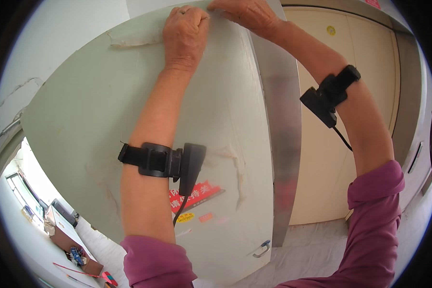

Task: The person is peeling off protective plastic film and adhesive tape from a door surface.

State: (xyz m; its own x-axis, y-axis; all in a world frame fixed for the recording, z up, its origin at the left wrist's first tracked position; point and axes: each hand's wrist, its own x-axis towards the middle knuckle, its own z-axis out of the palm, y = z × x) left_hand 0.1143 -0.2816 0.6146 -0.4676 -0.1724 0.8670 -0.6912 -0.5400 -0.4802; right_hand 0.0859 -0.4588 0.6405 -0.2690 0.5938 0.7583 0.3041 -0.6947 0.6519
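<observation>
A pale green door panel (216,108) fills the middle of the view, with a metal handle (262,249) near its lower right. My left hand (187,34) is closed in a fist against the upper part of the door; whether something is inside it is hidden. Beside that fist, a strip of peeled, translucent film (136,39) runs to the left across the surface. My right hand (243,14) is at the door's top edge, fingers pointing left towards my left hand; its fingertips are partly out of sight. A red sticker with writing (201,194) lies lower on the door.
To the right stand a metal frame (282,144) and a cream-coloured door (324,162). At the lower left, a brown box or cabinet (63,237) stands by the wall, with a red-handled tool (108,278) near it. Black devices are strapped to both forearms.
</observation>
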